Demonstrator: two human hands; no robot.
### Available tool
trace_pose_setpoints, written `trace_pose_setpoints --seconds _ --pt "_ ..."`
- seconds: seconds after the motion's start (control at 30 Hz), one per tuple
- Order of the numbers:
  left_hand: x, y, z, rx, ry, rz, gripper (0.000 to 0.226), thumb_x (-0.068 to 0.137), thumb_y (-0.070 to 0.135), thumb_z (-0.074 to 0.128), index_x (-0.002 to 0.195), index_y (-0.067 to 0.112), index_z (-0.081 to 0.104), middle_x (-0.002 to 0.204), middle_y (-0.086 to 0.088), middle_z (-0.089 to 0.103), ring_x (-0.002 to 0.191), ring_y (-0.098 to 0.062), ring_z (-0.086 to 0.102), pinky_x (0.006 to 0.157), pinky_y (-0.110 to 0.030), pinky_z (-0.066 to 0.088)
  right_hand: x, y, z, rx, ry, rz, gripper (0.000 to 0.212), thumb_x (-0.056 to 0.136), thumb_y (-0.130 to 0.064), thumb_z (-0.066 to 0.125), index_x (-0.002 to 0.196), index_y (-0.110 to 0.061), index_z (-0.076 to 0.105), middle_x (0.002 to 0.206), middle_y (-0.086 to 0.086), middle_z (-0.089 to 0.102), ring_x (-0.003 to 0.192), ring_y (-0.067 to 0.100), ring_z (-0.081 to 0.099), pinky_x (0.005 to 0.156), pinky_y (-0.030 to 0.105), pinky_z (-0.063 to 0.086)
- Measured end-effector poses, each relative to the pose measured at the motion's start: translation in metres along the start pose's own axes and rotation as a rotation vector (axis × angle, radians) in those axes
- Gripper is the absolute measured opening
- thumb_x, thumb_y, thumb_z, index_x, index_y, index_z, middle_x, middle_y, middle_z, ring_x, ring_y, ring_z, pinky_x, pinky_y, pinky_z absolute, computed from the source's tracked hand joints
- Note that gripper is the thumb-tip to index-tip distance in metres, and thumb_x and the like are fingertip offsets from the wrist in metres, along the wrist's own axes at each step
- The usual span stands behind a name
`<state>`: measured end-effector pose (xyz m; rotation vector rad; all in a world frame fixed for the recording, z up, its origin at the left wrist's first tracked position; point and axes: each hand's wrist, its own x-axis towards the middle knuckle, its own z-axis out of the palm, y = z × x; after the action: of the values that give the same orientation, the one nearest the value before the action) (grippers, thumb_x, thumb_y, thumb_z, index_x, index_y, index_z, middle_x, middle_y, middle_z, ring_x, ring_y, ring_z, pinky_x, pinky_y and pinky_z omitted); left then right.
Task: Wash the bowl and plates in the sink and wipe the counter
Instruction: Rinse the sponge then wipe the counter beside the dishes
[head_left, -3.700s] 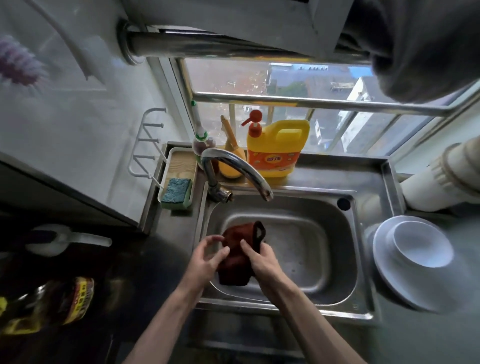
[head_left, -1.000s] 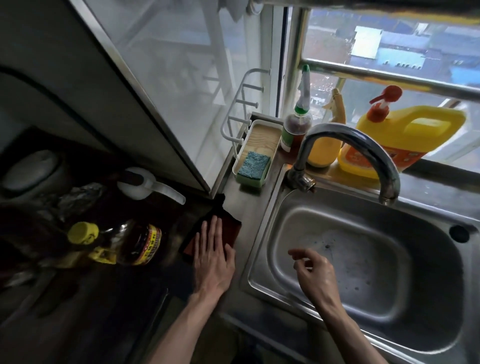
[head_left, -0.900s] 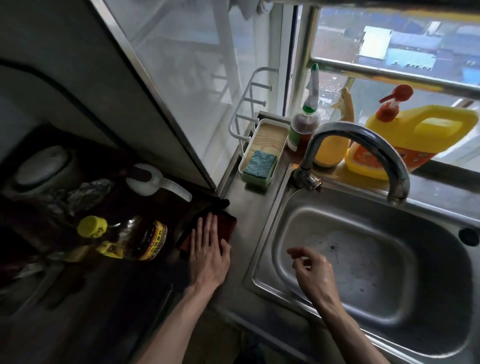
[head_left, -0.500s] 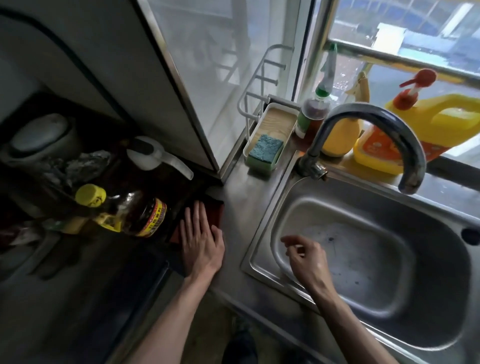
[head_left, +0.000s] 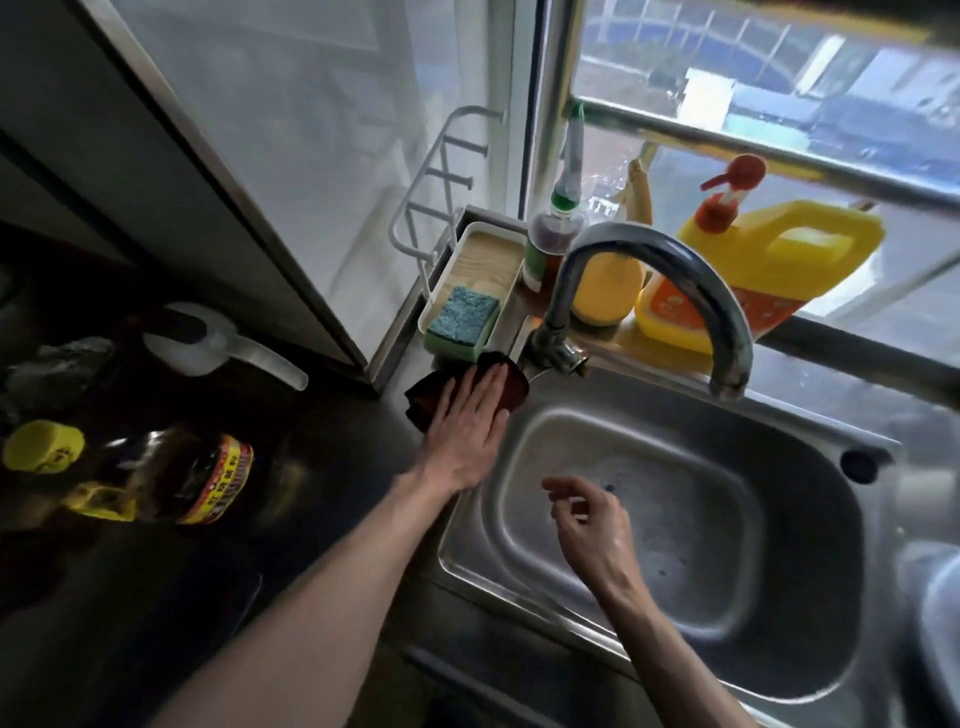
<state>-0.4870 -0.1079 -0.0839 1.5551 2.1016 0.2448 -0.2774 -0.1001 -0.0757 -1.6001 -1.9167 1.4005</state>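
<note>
Left grip (head_left: 467, 431) presses flat-open on cloth (head_left: 515, 387) atop steel counter (head_left: 363, 441) beside sink (head_left: 701, 545); right grip (head_left: 592, 530) hangs relaxed.

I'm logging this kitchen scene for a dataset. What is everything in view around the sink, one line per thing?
cloth: one, dark red, on the counter by the sink's back-left corner
sink: one, steel, centre right
faucet: one, grey metal, arching over the sink
tray: one, white, behind the cloth
sponge: one, blue-green, in the tray
squeeze bottle: one, dark with green collar, beside the tray
round bottle: one, yellow, behind the faucet
jug: one, yellow with red pump, by the window
sauce bottle: one, dark with yellow cap, far left
scoop: one, white, behind the sauce bottle
wire rack: one, white, on the wall
left hand: flat on the cloth
right hand: loosely curled over the sink, holding nothing
</note>
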Motion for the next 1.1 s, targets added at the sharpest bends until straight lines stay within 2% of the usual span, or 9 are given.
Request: trace_pose_setpoints --seconds 0.2,0.37,0.43,0.53,0.63,0.73,0.87,1.0,1.1 --pt "-0.014 -0.012 0.003 -0.005 0.008 0.114 0.063 0.104 0.044 0.009 0.164 0.027 -0.001 0.17 0.012 -0.006 0.155 -0.005 -0.015 0.126 -0.032 -0.012 0.011 -0.014 0.003 -0.225 -0.106 -0.212 0.046 0.094 -0.015 0.067 0.138 -0.025 0.061 0.135 -0.004 0.06 0.124 0.012 0.054 0.106 0.03 0.044" --pt "-0.075 -0.045 0.005 -0.083 -0.032 0.266 0.058 0.106 0.034 0.024 0.161 0.034 0.008 0.168 0.019 0.001 0.156 0.0 -0.01 0.127 -0.028 -0.008 0.014 -0.044 0.027 -0.114 0.094 -0.259 0.029 0.099 -0.021 0.066 0.128 -0.02 0.069 0.122 -0.002 0.065 0.112 0.015 0.061 0.097 0.039 0.053" --pt "-0.096 -0.056 -0.001 -0.267 -0.053 0.248 0.061 0.105 0.025 0.047 0.16 0.035 0.023 0.167 0.02 0.017 0.155 0.003 0.003 0.127 -0.022 -0.002 0.007 -0.058 0.046 -0.14 0.147 -0.364 0.02 0.098 -0.02 0.067 0.117 -0.021 0.073 0.112 -0.004 0.067 0.104 0.015 0.061 0.09 0.033 0.053" --pt "-0.124 -0.07 -0.021 -0.591 0.112 0.037 0.063 0.092 0.009 0.069 0.148 0.034 0.054 0.148 0.018 0.055 0.14 0.004 0.045 0.119 -0.02 0.033 -0.008 -0.073 0.081 -0.247 0.081 -0.55 0.022 0.098 -0.022 0.066 0.119 -0.02 0.073 0.12 -0.003 0.066 0.112 0.017 0.059 0.095 0.032 0.051" --pt "-0.151 -0.091 -0.039 -0.413 0.39 -0.029 0.055 0.088 -0.009 0.061 0.129 0.026 0.07 0.128 0.017 0.069 0.121 0.001 0.062 0.106 -0.02 0.047 -0.02 -0.068 0.126 -0.507 -0.024 -0.546 0.057 0.101 -0.05 0.053 0.149 -0.018 0.052 0.153 0.006 0.048 0.147 0.026 0.037 0.121 0.043 0.036" --pt "-0.168 -0.12 -0.042 -0.125 0.426 -0.013 0.045 0.087 -0.005 0.068 0.124 0.02 0.07 0.126 0.008 0.067 0.12 -0.013 0.061 0.106 -0.026 0.045 -0.03 -0.06 0.162 -0.71 -0.049 -0.541 0.077 0.104 -0.06 0.036 0.164 -0.014 0.025 0.171 0.012 0.019 0.16 0.031 0.007 0.129 0.048 0.013" --pt "-0.181 -0.145 -0.026 0.05 0.276 -0.075 0.061 0.085 0.013 0.079 0.143 0.019 0.059 0.146 -0.002 0.053 0.139 -0.026 0.044 0.117 -0.041 0.039 -0.041 -0.05 0.163 -0.774 -0.067 -0.679 0.063 0.109 -0.053 0.029 0.163 -0.021 0.03 0.17 0.004 0.025 0.16 0.026 0.014 0.126 0.046 0.018" --pt "-0.187 -0.156 -0.028 -0.019 0.228 -0.024 0.066 0.088 0.012 0.078 0.149 0.019 0.053 0.156 0.0 0.046 0.147 -0.024 0.038 0.122 -0.042 0.033 -0.079 -0.025 0.149 -0.787 -0.145 -0.777 0.053 0.112 -0.045 0.028 0.163 -0.029 0.031 0.17 -0.004 0.027 0.16 0.02 0.013 0.128 0.042 0.013" --pt "-0.192 -0.163 -0.031 -0.04 0.142 -0.021 0.075 0.088 0.016 0.08 0.154 0.021 0.045 0.164 0.007 0.036 0.154 -0.017 0.027 0.125 -0.036 0.024 -0.11 0.003 0.131 -0.808 -0.086 -0.783 0.051 0.113 -0.041 0.034 0.162 -0.028 0.033 0.169 -0.005 0.028 0.159 0.02 0.015 0.129 0.044 0.017"
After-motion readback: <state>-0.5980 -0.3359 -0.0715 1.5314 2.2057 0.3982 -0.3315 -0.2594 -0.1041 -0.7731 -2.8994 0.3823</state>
